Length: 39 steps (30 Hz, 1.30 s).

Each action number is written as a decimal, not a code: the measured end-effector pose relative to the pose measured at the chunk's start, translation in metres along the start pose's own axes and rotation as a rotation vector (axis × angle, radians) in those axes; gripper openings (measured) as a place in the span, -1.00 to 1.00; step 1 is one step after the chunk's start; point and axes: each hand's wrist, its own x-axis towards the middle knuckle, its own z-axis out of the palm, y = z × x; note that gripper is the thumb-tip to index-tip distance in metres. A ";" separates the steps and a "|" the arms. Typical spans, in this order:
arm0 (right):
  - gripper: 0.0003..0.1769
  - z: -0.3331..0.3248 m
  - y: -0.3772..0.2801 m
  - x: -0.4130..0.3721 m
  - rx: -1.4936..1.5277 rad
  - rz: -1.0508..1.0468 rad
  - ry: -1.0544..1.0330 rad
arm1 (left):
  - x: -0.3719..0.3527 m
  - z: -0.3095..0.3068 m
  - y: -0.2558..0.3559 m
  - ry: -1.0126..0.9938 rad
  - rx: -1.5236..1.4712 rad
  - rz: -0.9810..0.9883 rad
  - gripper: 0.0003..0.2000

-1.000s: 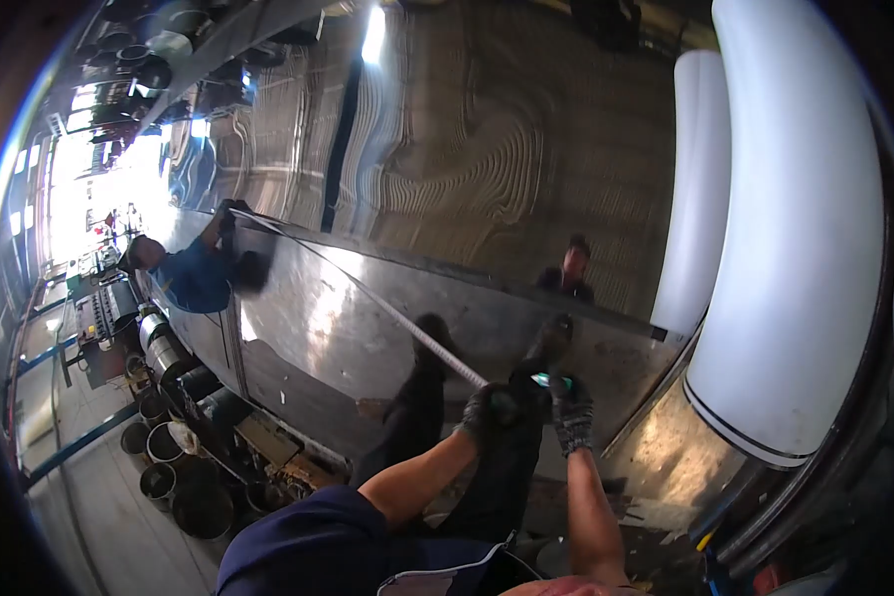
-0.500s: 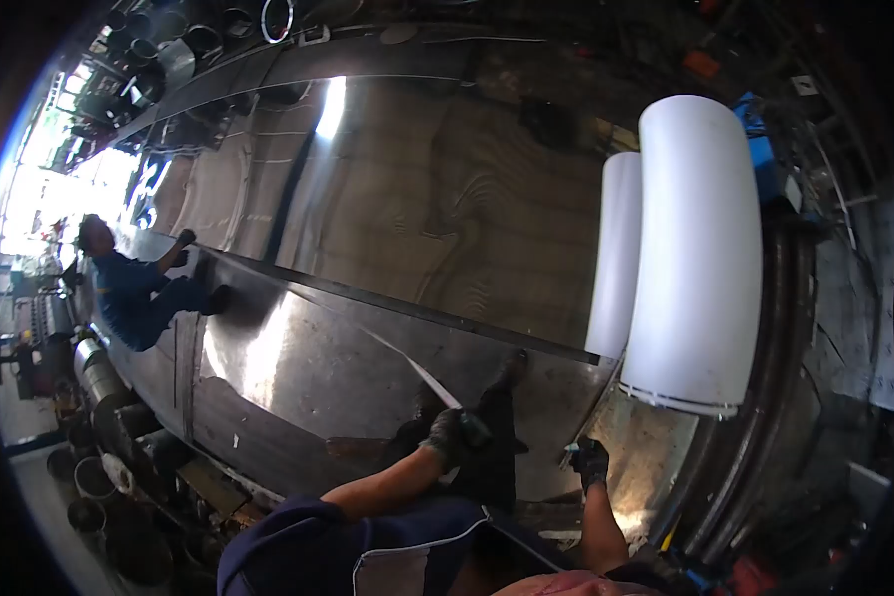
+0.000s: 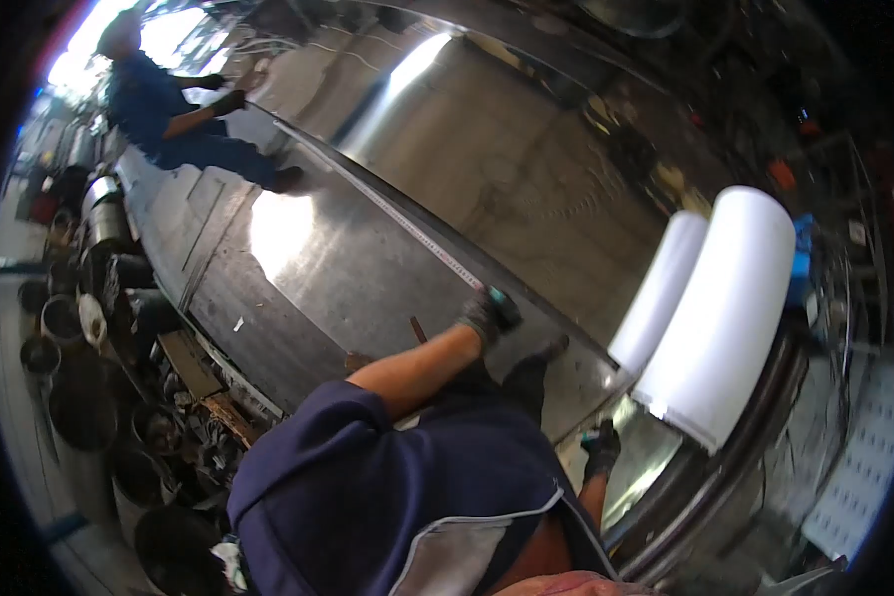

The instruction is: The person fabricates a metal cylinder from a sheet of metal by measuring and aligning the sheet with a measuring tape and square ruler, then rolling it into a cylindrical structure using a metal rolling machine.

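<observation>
My left hand (image 3: 477, 326), in a dark glove, is closed around a tape measure (image 3: 503, 306) with a dark and green case. Its pale blade (image 3: 407, 226) runs out straight to the upper left, close beside the long edge of a shiny metal sheet (image 3: 487, 189). A co-worker (image 3: 159, 109) in blue bends over the far end, with gloved hands near the blade's end. My right hand (image 3: 600, 452), also gloved, is closed on a small greenish thing that I cannot make out, low and to the right near the white rolls.
Two white rolls (image 3: 720, 318) stand out at right, beside dark long pipes (image 3: 705, 497). Several round pipe ends (image 3: 62, 318) and scrap pieces line the left side. A flat grey sheet (image 3: 318, 298) lies in front of my legs.
The tape blade was twisted and slanting; now it lies straighter along the sheet's edge. My view has turned, and the co-worker appears higher, with both hands near the far end.
</observation>
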 end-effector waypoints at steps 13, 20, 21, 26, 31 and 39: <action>-0.53 -0.021 0.070 -0.032 -0.283 0.072 -0.075 | 0.006 -0.104 0.136 0.405 0.034 -0.048 -0.74; -0.52 -0.006 0.035 -0.094 -0.066 0.347 0.107 | 0.027 -0.068 0.124 0.315 0.085 -0.082 -0.70; -0.56 -0.004 0.035 -0.099 0.007 0.358 0.129 | 0.029 -0.059 0.121 0.267 0.068 -0.112 -0.71; -0.64 -0.007 0.064 -0.087 0.130 0.363 0.151 | 0.014 -0.001 0.080 0.177 0.159 -0.055 -0.74; -0.59 0.003 0.048 -0.091 0.045 0.368 0.155 | 0.028 -0.018 0.073 0.057 0.122 -0.232 -0.70; -0.47 0.014 0.023 -0.116 -0.084 0.304 0.164 | 0.015 0.006 0.064 -0.076 0.419 -0.328 -0.71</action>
